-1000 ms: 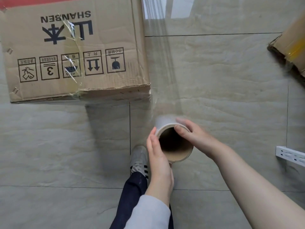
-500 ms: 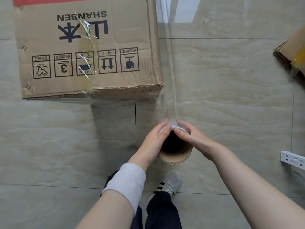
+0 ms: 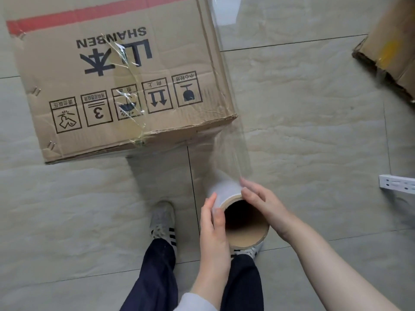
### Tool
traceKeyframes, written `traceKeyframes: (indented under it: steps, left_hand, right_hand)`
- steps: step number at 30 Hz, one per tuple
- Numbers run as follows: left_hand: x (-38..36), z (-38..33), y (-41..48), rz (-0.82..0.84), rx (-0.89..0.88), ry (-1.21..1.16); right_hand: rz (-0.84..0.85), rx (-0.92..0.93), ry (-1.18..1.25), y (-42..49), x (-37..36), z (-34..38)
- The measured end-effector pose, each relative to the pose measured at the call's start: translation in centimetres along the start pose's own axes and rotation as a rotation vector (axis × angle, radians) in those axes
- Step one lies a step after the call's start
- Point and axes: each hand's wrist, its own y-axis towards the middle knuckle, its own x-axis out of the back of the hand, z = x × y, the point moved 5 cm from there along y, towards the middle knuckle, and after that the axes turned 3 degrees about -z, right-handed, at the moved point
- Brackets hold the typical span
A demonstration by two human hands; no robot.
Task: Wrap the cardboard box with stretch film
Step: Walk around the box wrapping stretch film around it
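Observation:
A big brown cardboard box with black print and a red stripe lies on the floor at upper left. Strands of clear film cling to its face. The stretch film roll stands on end just below the box's near right corner, its brown core open toward me. My left hand holds the roll's left side. My right hand curls over its right side and rim. A clear film sheet runs from the roll up along the box's right side.
The floor is beige tile. Another cardboard box sits at upper right. A white strip lies at the right edge. My shoes and dark trousers are below the roll, close to the hands.
The roll has shifted slightly down and right. My left arm has drawn in toward my body, its hand now lying along the roll's side. My left foot has stepped forward.

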Motion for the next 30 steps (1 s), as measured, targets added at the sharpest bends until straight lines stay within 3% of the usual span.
traceKeyframes:
  steps: [11, 14, 17, 23, 26, 30]
  left_hand:
    - [5.7, 1.6, 2.3, 0.063, 0.117, 0.128]
    - [6.4, 1.8, 3.1, 0.145, 0.161, 0.249]
    - [6.9, -0.1, 4.3, 0.285, 0.033, 0.507]
    - [5.9, -2.5, 8.1, 0.590, -0.198, 0.648]
    - [6.6, -1.9, 8.1, 0.577, -0.218, 0.614]
    - [8.7, -1.1, 7.2, 0.341, -0.152, 0.399]
  right_hand:
    - [0.027, 0.045, 0.024, 2.7, -6.0, 0.3]
    - [0.055, 0.066, 0.031, 3.3, -6.1, 0.4]
    - [0.053, 0.042, 0.042, 3.1, -6.1, 0.3]
    - [-0.008, 0.011, 0.144, 3.1, -6.7, 0.2]
    - [-0.175, -0.066, 0.379, 1.3, -8.5, -1.5]
    - [-0.301, -0.088, 0.524, -1.2, -12.6, -3.7]
